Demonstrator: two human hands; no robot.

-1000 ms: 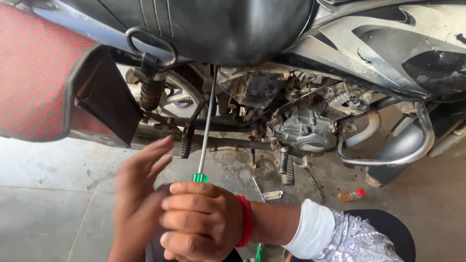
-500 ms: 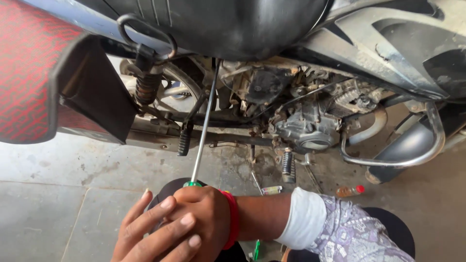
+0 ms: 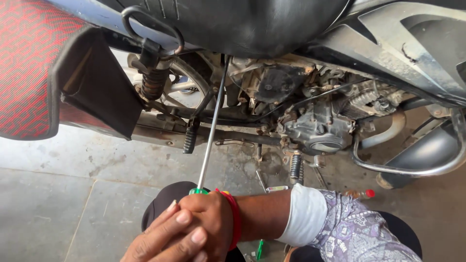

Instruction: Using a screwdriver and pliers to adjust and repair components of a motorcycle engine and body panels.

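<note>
Low at the frame's bottom edge, the right hand (image 3: 208,218) is clenched around the green handle of a long screwdriver (image 3: 209,140), and the left hand (image 3: 167,240) lies over it with fingers laid flat, touching but gripping nothing of its own. From there the thin shaft slants up into the dark gap under the motorcycle's seat (image 3: 242,24), just beside the rear spring (image 3: 153,80) and near the engine (image 3: 310,126). A red-patterned side bag (image 3: 34,68) crowds the left. Beneath lies bare concrete floor (image 3: 63,194), with open room to the left.
</note>
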